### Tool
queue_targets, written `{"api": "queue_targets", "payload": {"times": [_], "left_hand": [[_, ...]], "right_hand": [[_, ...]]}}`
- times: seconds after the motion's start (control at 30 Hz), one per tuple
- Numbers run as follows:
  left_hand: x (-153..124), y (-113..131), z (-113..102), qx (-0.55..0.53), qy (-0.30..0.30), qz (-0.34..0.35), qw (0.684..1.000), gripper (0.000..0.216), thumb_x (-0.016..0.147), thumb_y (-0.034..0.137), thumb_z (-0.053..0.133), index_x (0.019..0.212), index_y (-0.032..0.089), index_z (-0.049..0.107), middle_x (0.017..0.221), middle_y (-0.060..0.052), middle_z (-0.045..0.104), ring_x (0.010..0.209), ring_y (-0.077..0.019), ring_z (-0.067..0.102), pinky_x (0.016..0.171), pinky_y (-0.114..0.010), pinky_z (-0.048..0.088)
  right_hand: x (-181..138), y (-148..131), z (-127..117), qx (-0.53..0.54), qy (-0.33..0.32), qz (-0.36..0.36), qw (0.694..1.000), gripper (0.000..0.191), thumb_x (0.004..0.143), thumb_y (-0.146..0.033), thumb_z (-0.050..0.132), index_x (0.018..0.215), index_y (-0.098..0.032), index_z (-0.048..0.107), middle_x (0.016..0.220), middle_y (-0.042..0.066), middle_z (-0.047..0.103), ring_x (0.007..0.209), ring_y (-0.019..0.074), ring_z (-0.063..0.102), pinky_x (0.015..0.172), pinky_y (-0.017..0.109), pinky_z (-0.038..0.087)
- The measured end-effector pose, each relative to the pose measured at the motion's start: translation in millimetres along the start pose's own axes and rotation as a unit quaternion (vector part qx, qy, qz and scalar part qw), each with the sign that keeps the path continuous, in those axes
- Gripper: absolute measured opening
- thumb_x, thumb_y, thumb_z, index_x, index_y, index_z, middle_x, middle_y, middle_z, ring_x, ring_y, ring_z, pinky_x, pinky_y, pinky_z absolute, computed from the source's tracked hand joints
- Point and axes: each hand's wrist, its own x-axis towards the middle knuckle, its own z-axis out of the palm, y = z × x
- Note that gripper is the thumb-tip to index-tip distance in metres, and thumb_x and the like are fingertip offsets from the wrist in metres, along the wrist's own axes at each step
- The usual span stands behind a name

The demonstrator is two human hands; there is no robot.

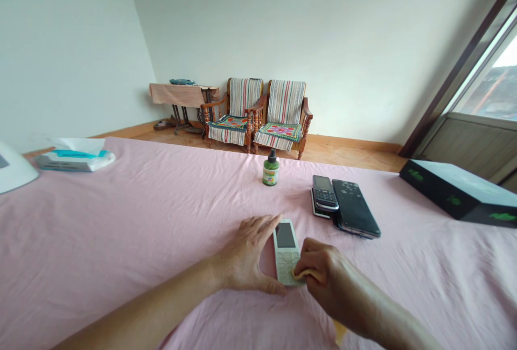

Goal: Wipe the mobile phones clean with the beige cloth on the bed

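A white keypad phone (286, 236) lies face up on the pink cloth in front of me, its screen dark. My left hand (252, 256) steadies it from the left, fingers at its top edge and thumb at its bottom edge. My right hand (323, 269) is closed on a yellowish wiping cloth (309, 273), pressed against the phone's lower keys. Part of that cloth hangs out below the right wrist. Beyond the phone stands a green spray bottle (270, 171) with a black top.
Right of the bottle, a dark keypad phone (324, 191) rests on another phone, beside stacked smartphones (355, 207). A black box (456, 191) sits at the far right. On the left are a tissue pack (76, 157) and a white object (14, 169). Two wooden armchairs (278, 110) stand beyond the pink-covered surface.
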Motion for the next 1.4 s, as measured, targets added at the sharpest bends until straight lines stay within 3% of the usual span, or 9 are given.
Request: {"api": "queue_targets", "payload": {"times": [0.23,0.47,1.23,1.4], "left_hand": [[0,-3,1,0.005,-0.005,-0.002,1.000,0.112,0.055,0.063,0.075,0.144,0.018,0.024,0.146,-0.014,0.035,0.131,-0.0346,0.032,0.109,-0.048,0.024],[0,-5,4,0.005,0.011,0.002,1.000,0.110,0.056,0.061,0.076,0.144,0.018,0.025,0.145,-0.013,0.036,0.132,-0.0324,0.033,0.109,-0.047,0.025],[1,-5,6,0.003,0.025,0.011,1.000,0.110,0.054,0.058,0.078,0.143,0.019,0.025,0.142,-0.014,0.041,0.129,-0.0326,0.037,0.108,-0.049,0.026],[0,-5,5,0.000,0.026,0.007,1.000,0.110,0.054,0.058,0.078,0.142,0.019,0.026,0.143,-0.014,0.040,0.129,-0.0335,0.037,0.108,-0.049,0.027]], "right_hand": [[-3,9,-3,-0.030,0.001,0.034,0.999,0.036,0.061,0.006,0.041,0.066,-0.018,0.067,0.073,0.000,0.057,0.065,0.0084,0.055,0.058,0.019,0.038],[3,-8,5,0.011,0.007,-0.017,1.000,0.033,0.066,0.008,0.042,0.066,-0.017,0.063,0.078,-0.001,0.056,0.069,0.0071,0.055,0.060,0.017,0.038],[5,-10,13,0.022,0.004,-0.012,1.000,0.033,0.073,0.005,0.044,0.070,-0.018,0.068,0.080,0.001,0.056,0.070,0.0092,0.055,0.062,0.019,0.040],[4,-6,7,0.021,0.007,0.001,1.000,0.035,0.066,0.009,0.044,0.067,-0.018,0.067,0.078,-0.001,0.057,0.070,0.0084,0.056,0.062,0.018,0.039]]}}
